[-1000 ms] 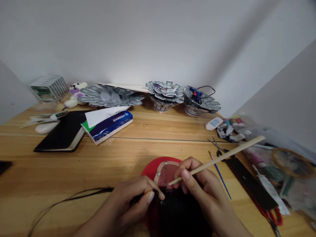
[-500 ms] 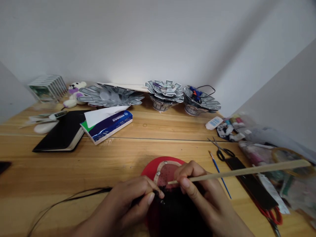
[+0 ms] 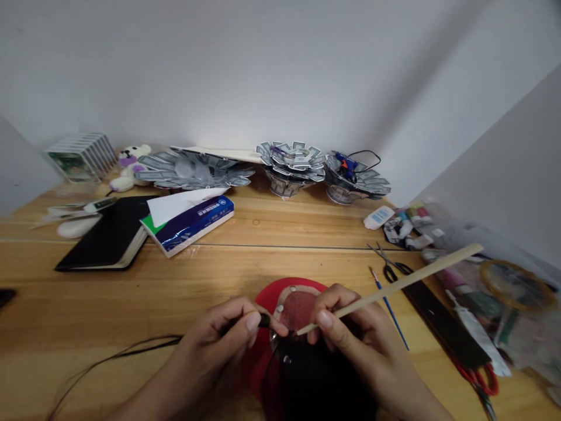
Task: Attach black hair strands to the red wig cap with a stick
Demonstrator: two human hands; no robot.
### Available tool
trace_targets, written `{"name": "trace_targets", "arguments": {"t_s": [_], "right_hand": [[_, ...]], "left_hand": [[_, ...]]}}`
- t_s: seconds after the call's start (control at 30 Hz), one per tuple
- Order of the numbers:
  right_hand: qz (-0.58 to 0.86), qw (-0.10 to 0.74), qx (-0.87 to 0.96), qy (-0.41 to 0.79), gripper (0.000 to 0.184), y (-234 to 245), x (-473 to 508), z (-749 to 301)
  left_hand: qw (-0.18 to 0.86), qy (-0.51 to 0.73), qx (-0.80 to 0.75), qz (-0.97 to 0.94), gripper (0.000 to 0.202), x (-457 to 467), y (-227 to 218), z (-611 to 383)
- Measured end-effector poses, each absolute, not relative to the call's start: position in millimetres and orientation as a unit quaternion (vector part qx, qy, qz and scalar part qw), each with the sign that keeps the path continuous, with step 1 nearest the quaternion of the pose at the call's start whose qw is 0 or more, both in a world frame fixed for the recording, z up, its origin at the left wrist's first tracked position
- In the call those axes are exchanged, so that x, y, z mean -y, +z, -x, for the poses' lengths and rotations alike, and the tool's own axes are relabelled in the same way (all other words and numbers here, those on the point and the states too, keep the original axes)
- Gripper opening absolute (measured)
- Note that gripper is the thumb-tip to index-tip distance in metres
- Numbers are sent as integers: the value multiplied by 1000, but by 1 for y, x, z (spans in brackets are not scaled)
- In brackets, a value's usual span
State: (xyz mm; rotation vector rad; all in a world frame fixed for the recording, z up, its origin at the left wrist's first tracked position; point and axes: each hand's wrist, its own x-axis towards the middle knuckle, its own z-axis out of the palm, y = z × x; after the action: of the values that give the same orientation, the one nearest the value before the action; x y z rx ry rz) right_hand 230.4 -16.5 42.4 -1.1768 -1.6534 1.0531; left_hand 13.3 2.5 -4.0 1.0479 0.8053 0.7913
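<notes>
A red round piece (image 3: 272, 295) with a dark pinkish mesh patch (image 3: 298, 304) lies on the wooden table near me, partly covered by black hair (image 3: 319, 383). My left hand (image 3: 219, 345) pinches a thin bundle of black strands (image 3: 109, 356) that trails off to the left. My right hand (image 3: 355, 339) grips a long wooden stick (image 3: 394, 283). The stick's tip touches the mesh edge and its far end points up to the right.
A black notebook (image 3: 105, 234) and a blue tissue pack (image 3: 188, 219) lie at the left. Paper card bowls (image 3: 291, 166) stand by the wall. Scissors (image 3: 390, 266), a thin blue brush (image 3: 390, 310), a black ruler (image 3: 442, 324) and paint tubes (image 3: 407, 225) crowd the right side.
The stick's far end dropped toward level, then swung back up. My left hand lifted slightly and moved left with the strands.
</notes>
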Motion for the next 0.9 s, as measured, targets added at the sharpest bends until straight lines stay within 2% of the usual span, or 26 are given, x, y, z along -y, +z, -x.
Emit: {"name": "trace_targets", "arguments": {"t_s": [0.2,0.43,0.6,0.9], "right_hand": [[478,442,633,419,34,41,17,-228],[471,412,664,409,27,42,18,-229],[472,417,656,415,34,43,17,-229],[465,427,652,420,33,43,15,-229]], "left_hand": [[716,349,-381,-469,35,-5,-5,-13],[687,345,-394,-504,35,-5,-1,-12],[678,361,-377,-518,33,-4,-1,-11],[651,347,-354,-575,32,-6,1,-13]]}}
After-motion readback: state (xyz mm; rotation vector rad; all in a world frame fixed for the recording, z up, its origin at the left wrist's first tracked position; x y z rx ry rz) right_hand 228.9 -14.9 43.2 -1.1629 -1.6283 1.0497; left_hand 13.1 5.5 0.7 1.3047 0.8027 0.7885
